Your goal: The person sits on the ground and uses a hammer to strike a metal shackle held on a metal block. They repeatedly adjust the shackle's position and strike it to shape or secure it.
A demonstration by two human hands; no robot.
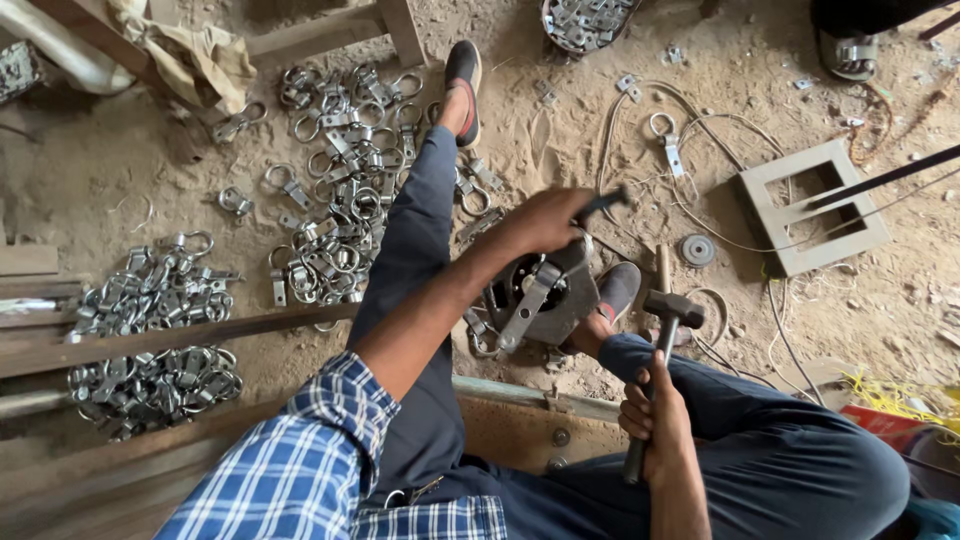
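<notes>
Now the right hand [655, 420] grips a hammer [668, 318], fist shut round its handle. Left hand [545, 220] is closed on a dark rod [603, 204] above the metal block [545, 295] on the sandy floor [130, 180].

heaps of metal ring latches [335, 190], square metal frame [812, 205], yellow wire [895, 395]

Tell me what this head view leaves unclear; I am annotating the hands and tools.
- Dark tool tip in the left hand: motion-blurred, kind unclear.
- Round grey metal block with a flat strap: its top is hidden by the left hand.
- Steel-headed hammer: the right hand covers its mid-handle.
- Bowl of metal fittings: cut by the top edge.
</notes>
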